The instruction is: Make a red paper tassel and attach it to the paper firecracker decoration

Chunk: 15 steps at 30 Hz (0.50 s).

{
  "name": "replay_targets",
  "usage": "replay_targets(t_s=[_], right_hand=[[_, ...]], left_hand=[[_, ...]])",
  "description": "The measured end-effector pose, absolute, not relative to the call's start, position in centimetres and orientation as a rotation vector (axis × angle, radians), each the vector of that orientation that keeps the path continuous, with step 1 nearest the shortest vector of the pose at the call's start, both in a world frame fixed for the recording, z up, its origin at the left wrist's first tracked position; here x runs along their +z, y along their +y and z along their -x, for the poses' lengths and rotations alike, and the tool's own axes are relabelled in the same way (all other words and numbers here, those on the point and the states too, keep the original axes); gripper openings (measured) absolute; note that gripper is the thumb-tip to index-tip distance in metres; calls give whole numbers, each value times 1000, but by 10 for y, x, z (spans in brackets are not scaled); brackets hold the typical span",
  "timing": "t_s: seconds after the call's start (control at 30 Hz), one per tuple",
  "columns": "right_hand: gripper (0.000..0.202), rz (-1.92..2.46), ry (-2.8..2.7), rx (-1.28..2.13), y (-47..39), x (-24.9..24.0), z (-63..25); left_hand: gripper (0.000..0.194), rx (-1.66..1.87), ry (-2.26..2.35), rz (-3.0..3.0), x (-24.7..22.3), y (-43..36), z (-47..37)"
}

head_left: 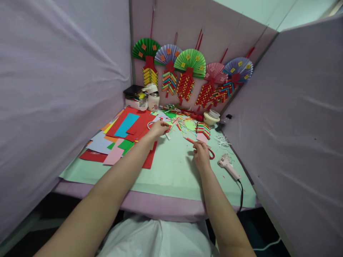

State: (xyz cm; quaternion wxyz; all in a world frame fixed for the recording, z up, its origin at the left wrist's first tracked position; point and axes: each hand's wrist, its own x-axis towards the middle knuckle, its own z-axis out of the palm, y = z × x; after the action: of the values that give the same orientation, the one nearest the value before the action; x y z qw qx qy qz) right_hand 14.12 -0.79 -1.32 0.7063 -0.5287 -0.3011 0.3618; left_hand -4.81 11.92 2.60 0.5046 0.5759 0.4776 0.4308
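Observation:
My left hand [160,127] is closed, fingertips together, over the table near a pile of thin coloured paper strips [179,123]; a small red piece shows at its fingertips, too small to make out fully. A white-handled tool [150,124] lies partly hidden behind this hand. My right hand [200,151] is closed on a red pencil-like stick [189,140], its pale tip pointing to the upper left. Red-handled scissors [212,154] lie beside and partly behind the right hand. A rolled-paper bundle on pink card [202,137] is just beyond that hand.
Coloured paper sheets [128,125] cover the table's left. A pale glue gun [229,167] with a black cord and white string scraps [222,140] lie right. A jar [153,101], box [136,103] and bowl [211,117] stand at the back. Paper fans [190,62] hang behind.

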Motion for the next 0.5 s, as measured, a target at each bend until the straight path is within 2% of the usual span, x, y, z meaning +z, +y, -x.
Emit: replay_targets(t_s=[0.17,0.5], right_hand=[[14,1155,-675,804,-9,-10,-144],[16,1210,-674,792,-10,-6,-147]], left_hand=[[7,969,1388,-1617,36,135,66],[18,791,1503,-1472,5,121,63]])
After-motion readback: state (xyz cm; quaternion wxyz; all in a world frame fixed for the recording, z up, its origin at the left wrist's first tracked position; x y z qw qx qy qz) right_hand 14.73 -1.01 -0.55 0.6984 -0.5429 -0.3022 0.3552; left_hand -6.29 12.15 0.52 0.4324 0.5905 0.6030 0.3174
